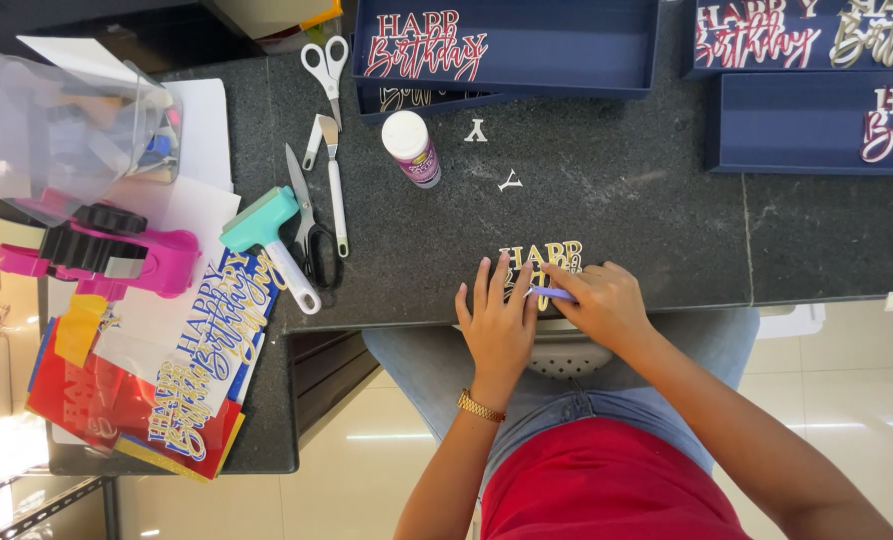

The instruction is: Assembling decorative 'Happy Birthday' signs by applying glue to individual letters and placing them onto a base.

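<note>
A gold cut-out lettering piece [543, 254] lies on the dark granite counter [616, 190] at its near edge. My left hand [496, 320] rests flat on the lettering's left part, fingers spread, a gold watch on the wrist. My right hand [601, 300] grips a thin purple tool [551, 293] and holds its tip against the lettering's lower edge. Two small white letter cut-outs [476, 130] [509, 182] lie loose further back on the counter.
A white glue bottle [411, 148], scissors [326, 70], tweezers [331, 180] and a teal roller [271, 245] lie to the left. A pink tape dispenser [96, 250], coloured lettering sheets [196, 360] and a clear container [56, 120] sit far left. Navy boxes [566, 60] [816, 130] with lettering line the back.
</note>
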